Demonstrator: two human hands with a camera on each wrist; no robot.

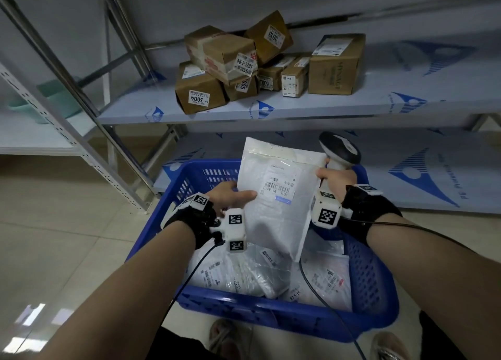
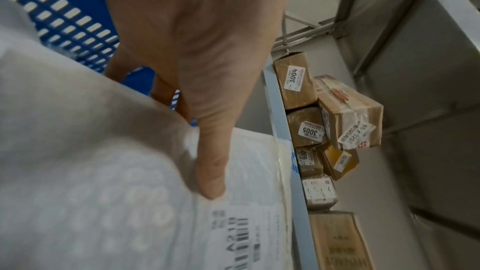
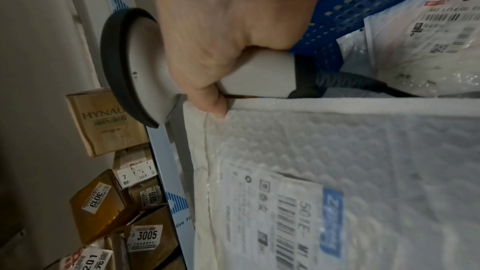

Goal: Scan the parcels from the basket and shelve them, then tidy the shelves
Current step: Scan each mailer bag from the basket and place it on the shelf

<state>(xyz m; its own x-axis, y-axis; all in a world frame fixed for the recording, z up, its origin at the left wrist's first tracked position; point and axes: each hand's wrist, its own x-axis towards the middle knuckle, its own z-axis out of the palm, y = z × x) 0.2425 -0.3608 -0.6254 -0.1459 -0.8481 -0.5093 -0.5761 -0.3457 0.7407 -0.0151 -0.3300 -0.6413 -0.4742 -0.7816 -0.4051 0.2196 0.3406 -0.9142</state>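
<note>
Over the blue basket [image 1: 374, 278], which holds more white bagged parcels [image 1: 244, 275], the left hand [image 1: 230, 194] pinches the left edge of a white bubble mailer [image 1: 273, 218], thumb on top beside its barcode label reading "501E". The right hand [image 1: 334, 179] is wrapped round the grey handle of a barcode scanner [image 1: 340, 149], its thumb touching the mailer's right edge. Further back, on the shelf [image 1: 352, 105], brown cardboard boxes [image 1: 217, 69] lie heaped — stickers read 3004, 3005, 3013 — beside one printed "HYNAUT"
</note>
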